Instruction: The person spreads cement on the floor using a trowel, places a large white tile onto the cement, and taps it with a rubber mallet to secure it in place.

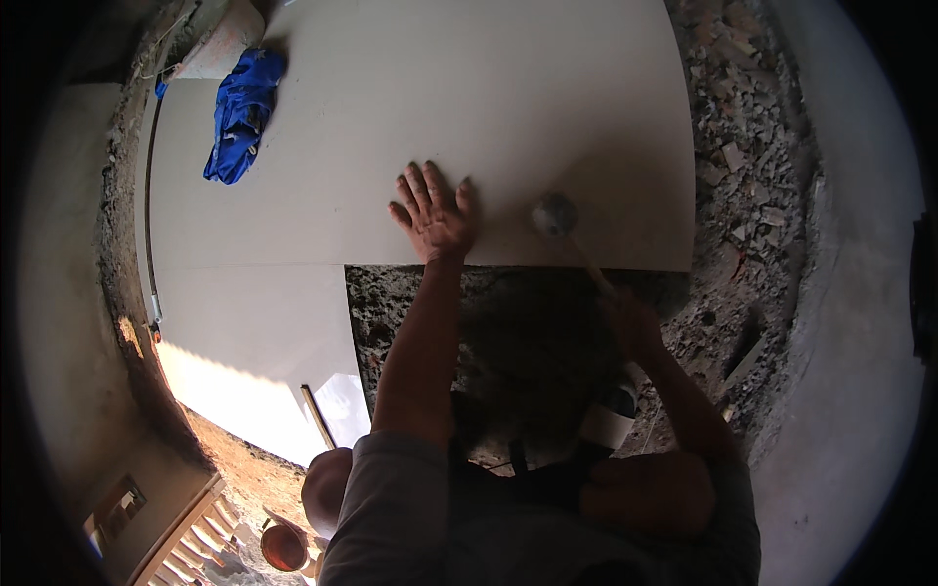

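My left hand (436,217) lies flat on a large pale slab, which looks like a floor tile (528,88), with its fingers spread near the front edge. My right hand (632,324) is closed around the wooden handle of a mallet (555,215). The mallet's round grey head is over the same tile, to the right of my left hand; whether it touches the surface I cannot tell. In front of my knees, the tile's near edge borders a dark, rough bed (518,327). Another pale tile (264,313) lies to the left of that bed.
A crumpled blue cloth or bag (242,117) rests on the far left. A long thin bar (149,215) runs along the left edge, and a short strip (318,416) lies near my left knee. Broken rubble (747,166) fills the right side beside a wall (860,293). A bucket (283,547) stands lower left.
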Action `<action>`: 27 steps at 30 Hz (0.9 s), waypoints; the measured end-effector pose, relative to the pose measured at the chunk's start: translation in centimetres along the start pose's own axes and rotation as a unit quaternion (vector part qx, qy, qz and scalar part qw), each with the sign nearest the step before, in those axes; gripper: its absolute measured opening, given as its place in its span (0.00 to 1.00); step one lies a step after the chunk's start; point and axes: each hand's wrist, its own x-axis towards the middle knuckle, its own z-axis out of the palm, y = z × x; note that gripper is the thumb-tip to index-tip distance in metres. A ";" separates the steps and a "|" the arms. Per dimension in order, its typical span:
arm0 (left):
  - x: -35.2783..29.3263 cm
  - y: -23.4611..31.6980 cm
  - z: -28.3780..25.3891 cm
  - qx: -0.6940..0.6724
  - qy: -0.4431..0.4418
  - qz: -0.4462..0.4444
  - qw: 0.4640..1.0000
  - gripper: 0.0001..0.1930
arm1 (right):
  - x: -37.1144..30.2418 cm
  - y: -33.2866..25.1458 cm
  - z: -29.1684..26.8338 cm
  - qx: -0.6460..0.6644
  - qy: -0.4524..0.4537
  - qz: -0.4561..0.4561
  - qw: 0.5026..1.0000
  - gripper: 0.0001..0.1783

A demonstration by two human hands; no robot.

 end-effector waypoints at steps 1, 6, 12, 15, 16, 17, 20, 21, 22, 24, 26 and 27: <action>-0.1 0.0 0.0 0.012 -0.009 -0.006 1.000 0.39 | -0.1 -0.1 -0.1 -0.017 -0.006 -0.007 1.000 0.20; -0.1 0.0 0.0 -0.006 -0.004 0.004 1.000 0.39 | 0.0 -0.8 -0.4 0.044 0.046 -0.041 0.997 0.21; -0.1 0.1 0.1 0.006 -0.001 -0.008 1.000 0.38 | 0.8 -1.6 -0.8 0.014 0.003 0.013 1.000 0.25; -0.1 0.2 0.1 0.012 -0.003 -0.005 1.000 0.38 | 1.5 -2.0 -0.9 0.021 0.034 -0.027 0.999 0.25; -0.2 0.1 0.1 0.007 -0.005 -0.003 1.000 0.39 | 1.8 -2.0 -0.9 0.012 0.012 -0.016 1.000 0.25; -0.2 0.1 0.1 0.002 -0.005 -0.003 1.000 0.39 | 2.1 -2.1 -0.9 0.019 0.023 -0.034 0.999 0.25; -0.3 0.0 0.1 -0.010 0.016 0.014 1.000 0.39 | 2.6 -2.2 -0.7 0.002 0.072 -0.056 0.996 0.25; -0.3 0.0 0.2 0.019 -0.016 -0.006 1.000 0.39 | 2.8 -2.3 -0.7 0.004 0.048 -0.041 0.998 0.25; -0.3 -0.1 0.2 0.021 -0.015 -0.007 1.000 0.39 | 2.9 -2.4 -0.5 0.014 0.060 -0.054 0.997 0.25; -0.1 0.0 0.4 0.025 -0.005 -0.006 1.000 0.38 | 3.0 -2.6 -0.4 -0.007 0.049 -0.054 0.997 0.25; 0.1 0.0 0.5 0.048 -0.015 -0.015 0.999 0.37 | 3.0 -2.8 -0.3 -0.062 0.021 -0.021 0.998 0.25; 0.1 0.0 0.5 0.037 0.011 0.000 0.999 0.37 | 2.9 -3.0 -0.3 -0.046 0.016 -0.039 0.998 0.24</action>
